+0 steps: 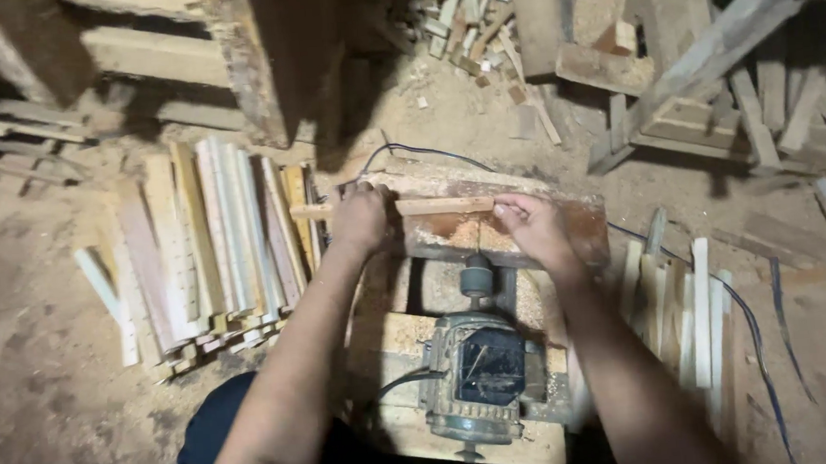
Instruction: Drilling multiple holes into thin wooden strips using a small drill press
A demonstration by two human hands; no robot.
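Both my hands hold a narrow wooden strip (442, 205) that lies crosswise on a sawdust-covered machine table (582, 225). My left hand (359, 218) grips the strip near its left end. Pressed on the strip's right end is my right hand (533, 227), fingers curled over it. Below the table sits a grey electric motor (477, 378) on a wooden base, its shaft pointing toward the strip.
A stack of long pale wooden strips (206, 246) lies on the floor to the left. Several more strips (690, 314) lie at the right beside a blue cable (754, 329). Scrap wood and planks (674, 78) fill the back. Sawdust covers the floor.
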